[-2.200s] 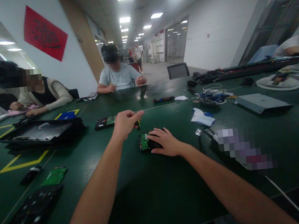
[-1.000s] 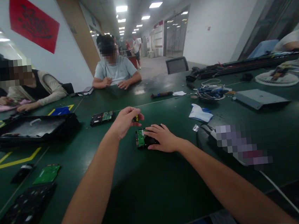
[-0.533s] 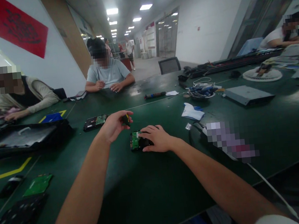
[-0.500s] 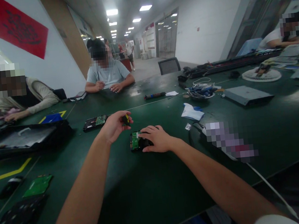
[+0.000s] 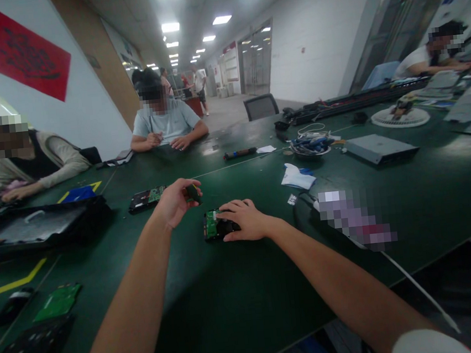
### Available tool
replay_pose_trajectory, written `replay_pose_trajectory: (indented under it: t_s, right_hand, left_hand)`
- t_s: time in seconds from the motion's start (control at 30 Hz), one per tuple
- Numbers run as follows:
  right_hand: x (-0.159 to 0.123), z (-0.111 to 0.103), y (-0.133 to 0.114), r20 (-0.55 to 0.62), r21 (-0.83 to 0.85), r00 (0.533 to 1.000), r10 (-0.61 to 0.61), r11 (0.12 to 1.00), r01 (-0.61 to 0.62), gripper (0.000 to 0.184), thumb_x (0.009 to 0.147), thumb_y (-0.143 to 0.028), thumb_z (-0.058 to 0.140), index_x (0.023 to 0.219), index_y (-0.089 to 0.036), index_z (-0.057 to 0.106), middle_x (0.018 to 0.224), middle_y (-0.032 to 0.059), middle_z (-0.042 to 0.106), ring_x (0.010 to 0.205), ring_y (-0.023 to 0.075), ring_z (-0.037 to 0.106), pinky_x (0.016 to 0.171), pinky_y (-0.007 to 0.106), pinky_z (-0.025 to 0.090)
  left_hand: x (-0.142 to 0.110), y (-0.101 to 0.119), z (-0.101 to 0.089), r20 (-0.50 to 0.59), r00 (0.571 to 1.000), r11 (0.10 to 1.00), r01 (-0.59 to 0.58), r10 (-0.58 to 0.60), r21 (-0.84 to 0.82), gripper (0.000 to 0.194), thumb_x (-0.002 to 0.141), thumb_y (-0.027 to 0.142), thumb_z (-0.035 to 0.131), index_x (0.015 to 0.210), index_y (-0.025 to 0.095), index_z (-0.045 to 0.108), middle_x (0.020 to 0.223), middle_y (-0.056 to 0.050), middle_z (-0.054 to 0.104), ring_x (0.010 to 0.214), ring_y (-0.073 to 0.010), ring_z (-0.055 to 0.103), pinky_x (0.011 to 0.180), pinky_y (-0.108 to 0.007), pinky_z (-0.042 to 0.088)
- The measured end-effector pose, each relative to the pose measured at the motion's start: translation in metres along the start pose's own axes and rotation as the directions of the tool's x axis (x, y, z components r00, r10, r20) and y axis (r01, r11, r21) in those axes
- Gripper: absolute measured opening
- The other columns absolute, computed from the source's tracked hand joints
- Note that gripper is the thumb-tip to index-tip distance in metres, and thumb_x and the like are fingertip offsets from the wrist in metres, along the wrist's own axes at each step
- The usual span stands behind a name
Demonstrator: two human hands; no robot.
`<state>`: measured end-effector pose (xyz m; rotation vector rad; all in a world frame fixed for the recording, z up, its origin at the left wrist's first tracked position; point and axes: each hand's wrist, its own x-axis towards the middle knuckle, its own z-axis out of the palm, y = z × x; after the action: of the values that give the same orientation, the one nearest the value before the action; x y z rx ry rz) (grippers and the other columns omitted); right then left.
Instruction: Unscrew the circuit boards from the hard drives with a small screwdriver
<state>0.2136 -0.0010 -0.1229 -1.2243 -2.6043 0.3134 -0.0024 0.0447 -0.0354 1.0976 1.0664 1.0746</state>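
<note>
In the head view, I have in my left hand (image 5: pixel 175 203) a small dark tool (image 5: pixel 194 194) with some yellow on it; my fingers are closed around its handle. The hand is raised in the air, to the left of the hard drive (image 5: pixel 212 227) and a little beyond it. I cannot tell if the tip of the tool touches something.

My right hand (image 5: pixel 246 220) is not clenched. It lies with spread fingers over the right part of the hard drive, which is flat on the green table (image 5: pixel 246 292), and the green circuit side is facing up.

Behind my left hand there is a second drive (image 5: pixel 146 199), lying on the table. To the right, well apart from the hard drive, I see a white and blue glove (image 5: pixel 297 178). On the left side are a loose green board (image 5: pixel 58 302) and a black tray (image 5: pixel 40 224). Across the table sits a person (image 5: pixel 166 123).
</note>
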Motion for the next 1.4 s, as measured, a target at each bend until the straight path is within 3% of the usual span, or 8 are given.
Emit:
replay_pose_trajectory:
  t_s: [0.17, 0.3, 0.4, 0.67, 0.87, 1.0, 1.17, 1.4]
  right_hand:
    - [0.0, 0.007, 0.007, -0.014, 0.025, 1.0, -0.025, 0.999, 0.025, 0.071, 0.09, -0.061, 0.067, 0.153, -0.031, 0.049, 0.16, 0.0102, 0.044, 0.148, 0.0369, 0.034, 0.118, 0.064, 0.024]
    - [0.001, 0.011, 0.009, -0.019, 0.038, 0.999, -0.026, 0.999, 0.027, 0.072, 0.09, -0.059, 0.068, 0.153, -0.03, 0.049, 0.161, 0.0105, 0.043, 0.149, 0.0375, 0.033, 0.119, 0.067, 0.02]
    - [0.0, 0.009, 0.008, -0.018, 0.042, 1.0, -0.024, 0.999, 0.024, 0.072, 0.09, -0.057, 0.069, 0.153, -0.03, 0.049, 0.161, 0.0109, 0.044, 0.149, 0.0382, 0.033, 0.119, 0.068, 0.02]
    - [0.0, 0.011, 0.009, -0.018, 0.042, 1.0, -0.021, 0.999, 0.022, 0.072, 0.09, -0.057, 0.068, 0.153, -0.029, 0.049, 0.165, 0.0117, 0.037, 0.151, 0.0391, 0.03, 0.12, 0.068, 0.019]
    - [0.0, 0.014, 0.011, -0.025, 0.031, 0.999, -0.022, 0.999, 0.023, 0.073, 0.09, -0.058, 0.068, 0.154, -0.029, 0.048, 0.166, 0.012, 0.036, 0.152, 0.0395, 0.029, 0.12, 0.069, 0.019]
    - [0.0, 0.013, 0.01, -0.016, 0.03, 1.0, -0.023, 0.999, 0.023, 0.073, 0.09, -0.058, 0.068, 0.154, -0.027, 0.048, 0.166, 0.0125, 0.036, 0.152, 0.0397, 0.028, 0.12, 0.069, 0.019]
    - [-0.001, 0.014, 0.012, -0.036, 0.025, 0.999, -0.031, 0.999, 0.032, 0.073, 0.089, -0.058, 0.069, 0.153, -0.028, 0.05, 0.165, 0.0127, 0.037, 0.151, 0.0394, 0.031, 0.12, 0.068, 0.02]
    - [0.0, 0.019, 0.015, -0.089, 0.041, 0.995, -0.034, 0.998, 0.038, 0.075, 0.085, -0.061, 0.072, 0.15, -0.028, 0.053, 0.163, 0.0136, 0.04, 0.149, 0.0386, 0.035, 0.119, 0.065, 0.025]
  left_hand:
    - [-0.002, 0.0, 0.002, 0.055, 0.997, 0.995, 0.064, -0.06, -0.073, 0.009, 0.075, 0.023, 0.063, 0.077, 0.014, 0.064, 0.075, -0.008, 0.068, 0.072, -0.0197, 0.067, 0.059, -0.029, 0.055]
    - [-0.004, 0.0, 0.003, 0.112, 0.993, 0.999, 0.036, -0.036, 0.001, 0.019, 0.076, 0.027, 0.064, 0.08, 0.009, 0.071, 0.078, -0.009, 0.069, 0.07, -0.0171, 0.064, 0.052, -0.024, 0.049]
    - [-0.005, 0.001, 0.002, 0.098, 0.995, 1.0, 0.017, -0.019, 0.024, 0.021, 0.076, 0.027, 0.063, 0.081, 0.009, 0.072, 0.078, -0.008, 0.067, 0.066, -0.015, 0.06, 0.051, -0.023, 0.048]
    - [-0.005, 0.002, 0.002, 0.113, 0.987, 0.99, 0.119, -0.111, -0.069, 0.012, 0.076, 0.025, 0.059, 0.075, 0.015, 0.064, 0.073, -0.009, 0.069, 0.073, -0.0213, 0.067, 0.059, -0.03, 0.055]
    - [-0.001, -0.001, -0.003, 0.097, 0.994, 0.999, 0.044, -0.046, 0.021, 0.021, 0.075, 0.029, 0.06, 0.074, 0.01, 0.07, 0.074, -0.009, 0.067, 0.064, -0.0157, 0.061, 0.049, -0.024, 0.044]
    - [-0.003, -0.001, -0.003, 0.167, 0.984, 0.998, 0.052, -0.057, 0.03, 0.02, 0.076, 0.03, 0.064, 0.081, 0.012, 0.069, 0.074, -0.008, 0.068, 0.068, -0.0182, 0.064, 0.052, -0.026, 0.047]
    - [-0.007, 0.001, 0.0, 0.198, 0.978, 0.998, 0.054, -0.061, 0.039, 0.014, 0.076, 0.028, 0.065, 0.076, 0.015, 0.062, 0.078, -0.011, 0.072, 0.075, -0.0221, 0.068, 0.059, -0.029, 0.053]
    - [-0.007, 0.001, -0.002, 0.156, 0.987, 0.99, -0.054, 0.034, 0.129, 0.019, 0.073, 0.029, 0.067, 0.078, 0.011, 0.071, 0.079, -0.008, 0.067, 0.068, -0.0151, 0.06, 0.051, -0.023, 0.046]
